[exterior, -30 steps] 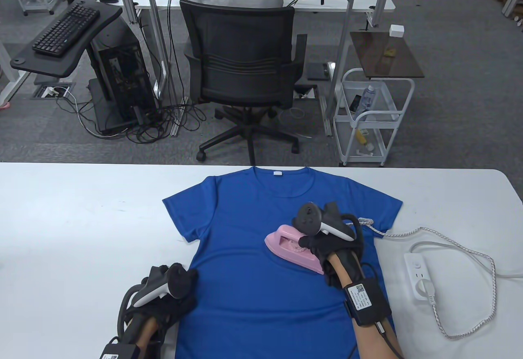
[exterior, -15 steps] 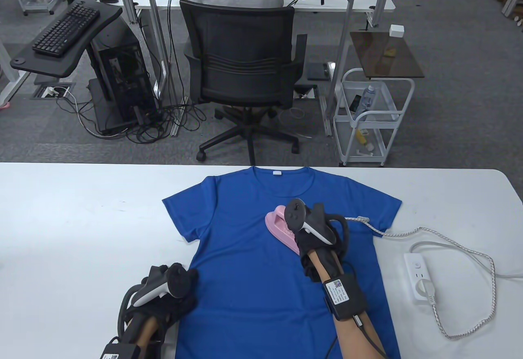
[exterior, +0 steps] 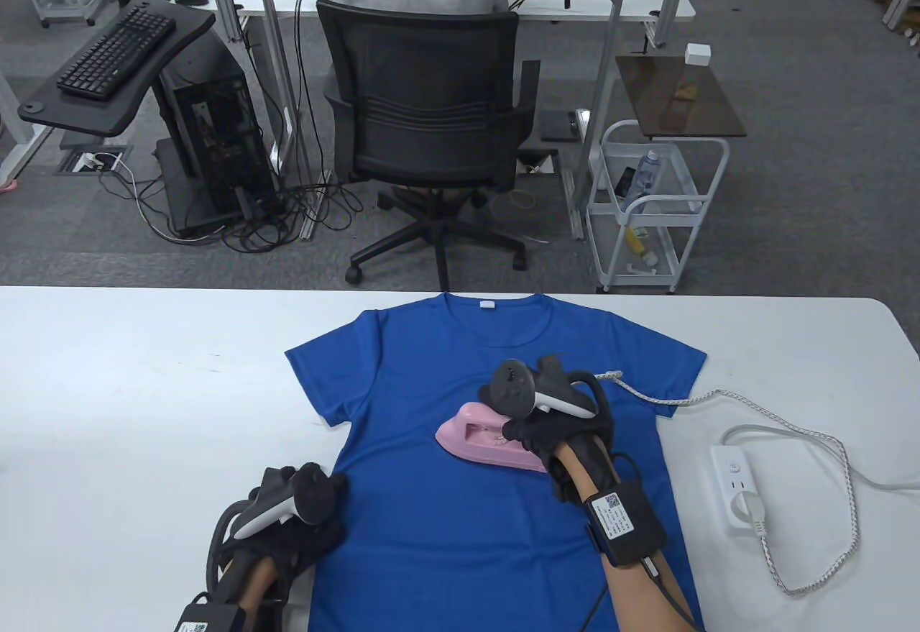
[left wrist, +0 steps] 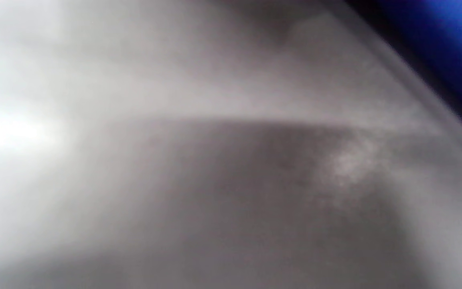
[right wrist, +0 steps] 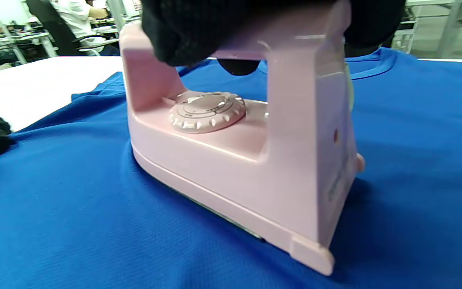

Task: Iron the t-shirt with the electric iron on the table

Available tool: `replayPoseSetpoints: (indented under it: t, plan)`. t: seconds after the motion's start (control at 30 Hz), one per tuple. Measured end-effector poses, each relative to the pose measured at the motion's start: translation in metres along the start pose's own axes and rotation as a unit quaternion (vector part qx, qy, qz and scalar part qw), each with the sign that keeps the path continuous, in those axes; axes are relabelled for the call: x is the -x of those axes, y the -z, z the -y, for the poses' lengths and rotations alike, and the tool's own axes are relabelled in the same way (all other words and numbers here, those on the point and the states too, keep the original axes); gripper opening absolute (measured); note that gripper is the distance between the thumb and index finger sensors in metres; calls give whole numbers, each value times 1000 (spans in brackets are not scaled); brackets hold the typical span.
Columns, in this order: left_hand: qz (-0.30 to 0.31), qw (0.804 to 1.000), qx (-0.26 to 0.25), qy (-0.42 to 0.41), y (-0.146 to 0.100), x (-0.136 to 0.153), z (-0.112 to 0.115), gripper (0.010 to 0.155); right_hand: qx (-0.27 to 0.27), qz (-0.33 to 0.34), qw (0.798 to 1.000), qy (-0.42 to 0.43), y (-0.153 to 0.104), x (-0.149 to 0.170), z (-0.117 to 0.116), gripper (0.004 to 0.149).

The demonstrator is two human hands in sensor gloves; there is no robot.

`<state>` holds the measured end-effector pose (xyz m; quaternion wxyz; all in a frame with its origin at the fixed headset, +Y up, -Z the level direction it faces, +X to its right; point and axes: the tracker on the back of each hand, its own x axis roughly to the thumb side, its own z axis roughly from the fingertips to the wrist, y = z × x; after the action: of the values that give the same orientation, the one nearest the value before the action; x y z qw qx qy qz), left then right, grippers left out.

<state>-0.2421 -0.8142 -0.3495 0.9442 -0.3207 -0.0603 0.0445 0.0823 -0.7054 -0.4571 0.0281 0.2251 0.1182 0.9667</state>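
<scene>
My right hand (exterior: 535, 434) is gripping the handle of the pink iron (exterior: 483, 440), its gloved fingers (right wrist: 191, 30) curling right around the handle in the right wrist view. The iron is sitting sole-down on the blue t-shirt (exterior: 445, 517) directly under that hand, with its nose pointing away to the hand's left, and its round dial (right wrist: 207, 111) is showing just beneath the handle. The t-shirt is lying flat on the white table (exterior: 129, 387), collar at the far side from me. The iron's braided cord (exterior: 719, 396) is trailing off to the right of my right hand, over the shirt's sleeve and on to the white power strip (exterior: 737, 484) further right on the table.

My left hand (exterior: 302, 535) is resting at the shirt's near-left edge, well to the left of the iron and closer to me. I am seeing it mostly under its tracker, and I cannot tell how its fingers are lying. The left wrist view is giving me only a grey blur with a corner of blue cloth.
</scene>
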Motion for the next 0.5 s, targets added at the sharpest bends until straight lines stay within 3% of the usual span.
replayPoseSetpoints:
  t: [0.23,0.5]
  plan:
    - [0,1000,-1,-2,0,0,0,72,5,-31,999,-22,3,-6,-1,66]
    - [0,1000,-1,-2,0,0,0,72,42,-134,990,-23,31,-22,-1,67]
